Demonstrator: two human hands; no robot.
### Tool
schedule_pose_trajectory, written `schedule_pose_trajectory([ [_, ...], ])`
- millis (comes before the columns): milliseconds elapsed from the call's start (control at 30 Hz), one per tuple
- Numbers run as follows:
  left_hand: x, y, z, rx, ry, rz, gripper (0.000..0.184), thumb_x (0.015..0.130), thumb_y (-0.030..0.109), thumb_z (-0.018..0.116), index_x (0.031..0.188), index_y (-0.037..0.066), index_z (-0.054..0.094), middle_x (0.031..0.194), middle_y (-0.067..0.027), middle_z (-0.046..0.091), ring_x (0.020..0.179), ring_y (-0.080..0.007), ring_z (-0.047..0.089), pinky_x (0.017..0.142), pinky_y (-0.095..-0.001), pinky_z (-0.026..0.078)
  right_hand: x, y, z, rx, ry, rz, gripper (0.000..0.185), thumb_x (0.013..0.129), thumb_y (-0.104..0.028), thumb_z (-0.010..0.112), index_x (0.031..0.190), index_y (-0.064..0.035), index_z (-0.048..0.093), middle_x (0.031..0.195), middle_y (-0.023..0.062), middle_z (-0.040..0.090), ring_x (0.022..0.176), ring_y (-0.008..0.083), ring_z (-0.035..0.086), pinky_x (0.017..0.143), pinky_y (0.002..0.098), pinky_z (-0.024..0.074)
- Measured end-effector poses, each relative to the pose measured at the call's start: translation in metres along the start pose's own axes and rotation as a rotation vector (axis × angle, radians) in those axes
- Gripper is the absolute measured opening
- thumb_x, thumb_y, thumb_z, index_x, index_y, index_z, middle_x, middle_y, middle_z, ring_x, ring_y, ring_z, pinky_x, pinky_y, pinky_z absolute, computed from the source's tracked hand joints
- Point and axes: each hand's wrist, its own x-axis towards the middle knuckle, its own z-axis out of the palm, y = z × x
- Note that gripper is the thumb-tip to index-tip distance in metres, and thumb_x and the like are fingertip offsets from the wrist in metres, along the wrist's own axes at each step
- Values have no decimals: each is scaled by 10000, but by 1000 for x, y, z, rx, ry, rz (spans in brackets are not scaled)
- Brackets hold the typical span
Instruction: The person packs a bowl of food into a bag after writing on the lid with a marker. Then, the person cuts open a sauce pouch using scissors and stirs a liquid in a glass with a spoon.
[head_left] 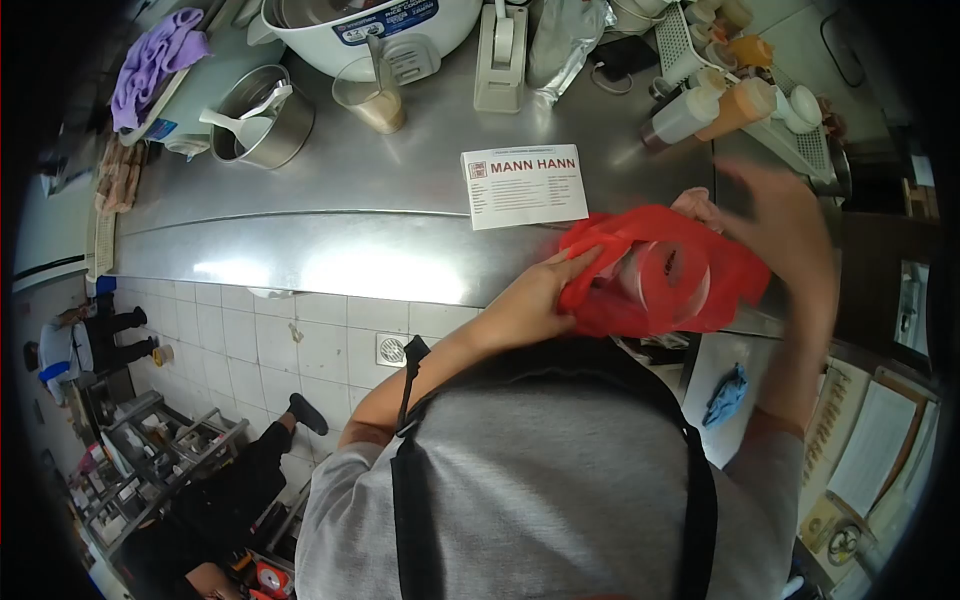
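My left hand (545, 298) pinches the near left side of a red plastic bag (725, 270). The bag is held up in front of my body at the counter's edge. Inside it a round container (672, 282) with a pale lid and small dark print shows through the film; its contents are hidden. My right hand (778, 215) is raised at the bag's right side, smeared by motion, so its fingers are unclear. Just behind the bag, a pinkish crumpled piece (697, 205) shows. A printed "MANN HANN" paper (525, 187) lies flat on the counter to the left.
Along the back of the steel counter (400, 180) stand a rice cooker (400, 30), a clear jug (370, 100), a tape dispenser (500, 65) and sauce bottles (685, 115). A metal pot (290, 135) holds white spoons. Two other people are at the left; a blue cloth (727, 395) lies right.
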Motion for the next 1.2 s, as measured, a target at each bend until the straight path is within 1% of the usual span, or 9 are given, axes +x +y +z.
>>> schedule_pose_trajectory([
  [100, 1, 2, -4, -10, -81, 54, 844, 656, -23, 667, 1423, 54, 321, 1385, -237, 399, 1246, -351, 450, 1020, -367, 388, 88, -40, 116, 104, 90, -425, 701, 683, -211, 756, 1320, -134, 472, 1212, 153, 579, 1170, 280, 534, 965, 441, 425],
  [233, -1, -13, 6, 25, -115, 58, 815, 673, -36, 646, 1417, 16, 318, 1341, -208, 451, 1181, -295, 504, 987, -339, 409, 138, -67, 208, -353, -269, -507, 1262, 405, -349, 870, 1467, -323, 189, 1475, 173, 239, 1331, 438, 266, 1035, 624, 248],
  [467, 5, -32, 1, -499, -316, -287, 759, 719, -54, 591, 1424, 5, 316, 1255, -69, 513, 985, -62, 523, 827, -200, 448, 117, -47, 174, 139, -176, -521, 1182, 446, -265, 811, 1467, -275, 217, 1368, 166, 357, 1245, 391, 362, 1031, 496, 308],
  [733, 19, -47, -8, -765, 0, -316, 815, 689, -101, 581, 1440, 67, 312, 1276, -85, 513, 1085, -132, 525, 892, -227, 424, 24, 1, 97, 629, -424, -732, 1175, 461, -250, 808, 1474, -173, 218, 1282, 146, 431, 1164, 313, 456, 975, 377, 388],
  [833, 30, -12, -18, -600, 18, -133, 877, 676, -112, 560, 1468, 110, 256, 1286, -101, 514, 1148, -166, 506, 935, -235, 386, -14, 47, 93, 380, -591, -332, 1063, 485, -283, 814, 1422, -145, 331, 1225, 173, 485, 1183, 333, 438, 960, 428, 389],
  [933, 40, 36, -8, -289, -30, 17, 922, 666, -118, 530, 1488, 132, 196, 1297, -123, 509, 1183, -181, 485, 966, -236, 345, -43, 82, 94, 107, -520, -141, 810, 535, -265, 807, 1257, -61, 500, 1149, 158, 565, 1112, 292, 518, 897, 398, 436],
  [1067, 55, 63, 25, -136, -16, 126, 901, 677, -115, 518, 1486, 113, 194, 1341, -149, 468, 1247, -199, 426, 1005, -240, 296, -58, 102, 145, 765, -36, -328, 483, 619, -241, 761, 1015, -17, 599, 963, 116, 650, 870, 285, 627, 796, 378, 479],
  [1133, 63, 67, 25, -103, -14, 142, 859, 686, -108, 532, 1468, 31, 204, 1441, -151, 349, 1317, -212, 347, 1036, -261, 284, -75, 96, 113, -98, -244, -128, 734, 538, -301, 796, 1190, -79, 543, 1187, 153, 561, 1140, 305, 492, 991, 486, 357],
  [1200, 68, 70, 25, -135, 77, 120, 862, 673, -132, 525, 1463, 25, 219, 1443, -140, 357, 1305, -188, 368, 1059, -282, 281, -93, 141, 114, -175, -252, -237, 568, 565, -304, 753, 1088, -121, 627, 1126, 159, 586, 1085, 306, 515, 949, 473, 378],
])
